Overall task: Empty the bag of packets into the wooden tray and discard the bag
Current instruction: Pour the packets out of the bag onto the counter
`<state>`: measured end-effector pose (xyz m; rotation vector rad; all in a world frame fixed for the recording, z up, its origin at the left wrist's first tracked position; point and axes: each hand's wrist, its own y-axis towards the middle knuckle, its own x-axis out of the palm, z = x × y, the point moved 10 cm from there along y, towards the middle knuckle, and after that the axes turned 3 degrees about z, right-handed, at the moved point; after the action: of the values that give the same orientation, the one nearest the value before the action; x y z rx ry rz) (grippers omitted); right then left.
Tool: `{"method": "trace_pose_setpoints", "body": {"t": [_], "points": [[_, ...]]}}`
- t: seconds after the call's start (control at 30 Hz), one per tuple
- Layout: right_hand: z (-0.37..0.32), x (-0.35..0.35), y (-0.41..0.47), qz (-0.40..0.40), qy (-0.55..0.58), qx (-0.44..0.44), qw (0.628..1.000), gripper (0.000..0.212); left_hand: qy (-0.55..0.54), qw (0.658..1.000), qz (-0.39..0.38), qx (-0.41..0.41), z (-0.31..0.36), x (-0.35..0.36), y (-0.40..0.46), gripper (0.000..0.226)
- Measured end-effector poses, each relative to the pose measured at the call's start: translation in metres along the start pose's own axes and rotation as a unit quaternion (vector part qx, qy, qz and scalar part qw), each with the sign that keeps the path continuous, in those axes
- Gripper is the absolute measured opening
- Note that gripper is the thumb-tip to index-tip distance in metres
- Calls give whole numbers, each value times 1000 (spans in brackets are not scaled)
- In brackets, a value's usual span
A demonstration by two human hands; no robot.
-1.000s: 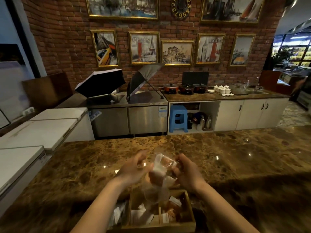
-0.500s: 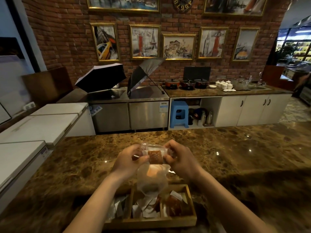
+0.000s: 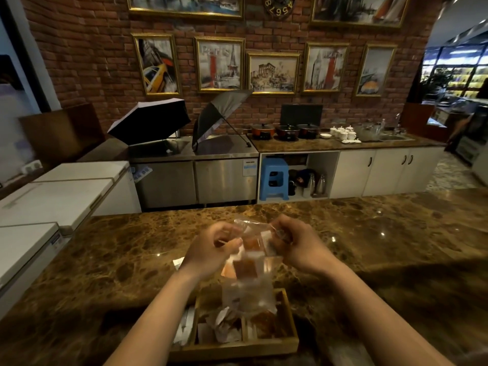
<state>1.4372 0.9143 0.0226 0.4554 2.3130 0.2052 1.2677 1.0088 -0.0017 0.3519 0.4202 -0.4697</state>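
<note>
Both hands were up in front of the person, above the marble counter (image 3: 118,260). His or her left hand (image 3: 208,249) had its fingers curled around the left edge of a clear plastic bag (image 3: 253,249), and the right hand (image 3: 295,247) pinched the bag's right edge near its top, so the bag was stretched between them. It hung with its lower end down over the wooden tray (image 3: 237,347), and that lower part was blurred, so I could not tell whether the end was open. Inside the bag I could make out several small packets (image 3: 245,268), some reddish-brown and some pale, bunched between the two hands and a little below them.

The tray sat on the counter right beneath the hands, close to the near edge. It was split into compartments by upright dividers. White and pale packets lay in the left and middle sections, and a reddish packet (image 3: 264,326) lay in the right one, partly behind the hanging plastic. A few white packets (image 3: 184,328) lay at the tray's left end, partly hidden by the left forearm, and I could not tell whether they were in the tray or beside it.

Beyond the counter stood a steel cabinet with two opened umbrellas (image 3: 150,122) resting on it, and a blue stool (image 3: 273,180) tucked under the far worktop.
</note>
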Motion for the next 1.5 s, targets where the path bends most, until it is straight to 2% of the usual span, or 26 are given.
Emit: {"method": "trace_pose_setpoints", "body": {"t": [0.17, 0.27, 0.53, 0.73, 0.87, 1.07, 1.17, 1.37, 1.5], "points": [[21, -7, -17, -20, -42, 0, 999, 9, 2, 999, -31, -15, -3, 35, -3, 26], [30, -9, -22, -21, -44, 13, 999, 7, 3, 999, -44, -30, -6, 47, -3, 20], [32, -11, -19, -37, -52, 31, 997, 13, -7, 999, -43, -27, -4, 46, -2, 16], [29, -19, -15, -28, -60, 25, 998, 12, -13, 999, -46, -20, -2, 41, -5, 32], [22, -30, -12, -14, -53, 17, 998, 11, -15, 996, -71, -50, -8, 43, -10, 46], [19, -59, -8, 47, 44, 26, 998, 9, 18, 993, -100, -62, -18, 52, -15, 66], [25, -69, -8, 73, 113, 51, 990, 11, 19, 992, -96, -77, -23, 54, -15, 61], [56, -81, -19, 88, 172, 126, 973, 13, -87, 988, -33, -124, -23, 48, -11, 53], [84, -88, -30, 127, 248, 176, 944, 33, -172, 972, -10, -157, -21, 54, -7, 53]]}}
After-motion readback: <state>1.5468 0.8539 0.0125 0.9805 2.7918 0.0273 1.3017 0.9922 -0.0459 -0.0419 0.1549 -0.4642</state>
